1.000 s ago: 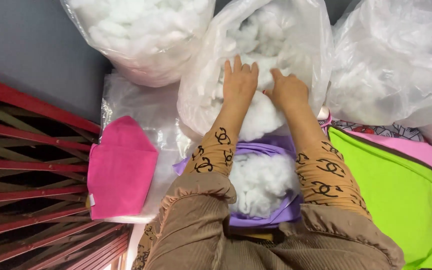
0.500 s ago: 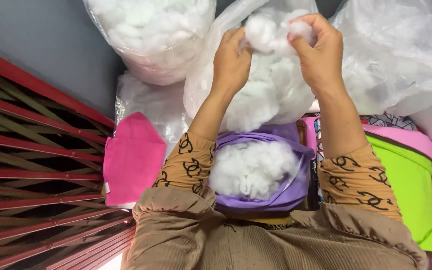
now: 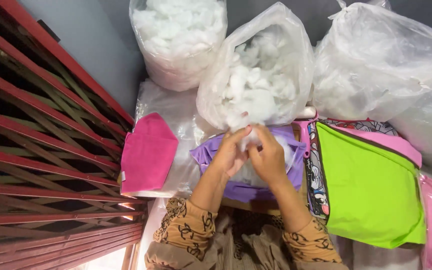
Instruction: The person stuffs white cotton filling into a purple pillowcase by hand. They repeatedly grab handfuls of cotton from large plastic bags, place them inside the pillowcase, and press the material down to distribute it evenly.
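Stuffing (image 3: pixel 250 131), a white tuft, sits pinched between my two hands right over the purple cover (image 3: pixel 207 152) in front of me. My left hand (image 3: pixel 230 156) and right hand (image 3: pixel 267 159) are pressed together, fingers closed on the tuft, equally near. At twelve o'clock the open clear bag (image 3: pixel 256 75) it belongs with stands upright; more fibre bags (image 3: pixel 178 40) at eleven and one. Pink fabric (image 3: pixel 148 152) lies at nine, a lime-green piece (image 3: pixel 371 190) at three.
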